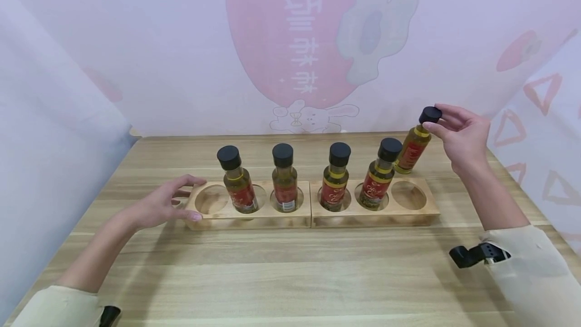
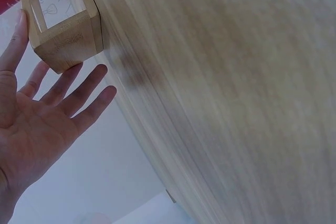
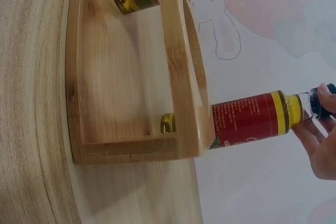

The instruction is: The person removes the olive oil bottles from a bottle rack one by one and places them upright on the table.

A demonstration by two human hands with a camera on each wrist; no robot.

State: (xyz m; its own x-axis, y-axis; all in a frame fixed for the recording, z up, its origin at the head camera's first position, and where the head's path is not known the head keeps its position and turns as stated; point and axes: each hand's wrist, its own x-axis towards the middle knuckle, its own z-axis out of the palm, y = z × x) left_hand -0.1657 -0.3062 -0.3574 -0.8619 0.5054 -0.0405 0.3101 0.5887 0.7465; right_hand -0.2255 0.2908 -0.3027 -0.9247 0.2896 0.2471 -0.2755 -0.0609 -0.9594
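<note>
In the head view my right hand (image 1: 465, 132) pinches the black cap of an olive oil bottle (image 1: 412, 150) with a red label. The bottle leans, its base behind the right wooden rack (image 1: 431, 211); I cannot tell whether it touches the table. The right wrist view shows this bottle (image 3: 244, 119) beyond the rack's end (image 3: 131, 150). At the far left, my left hand (image 1: 156, 203) holds the end of the left wooden rack (image 1: 254, 223), thumb at the front corner and index finger at the back. In the left wrist view its other fingers (image 2: 86, 95) spread beside the rack (image 2: 68, 43).
Two bottles (image 1: 242, 191) (image 1: 285, 188) stand in the left rack's middle and right holes. Two more (image 1: 333, 188) (image 1: 375, 183) stand in the right rack's left and middle holes. The racks meet end to end on a wooden table (image 1: 290, 276). A printed cloth (image 1: 181, 64) hangs behind.
</note>
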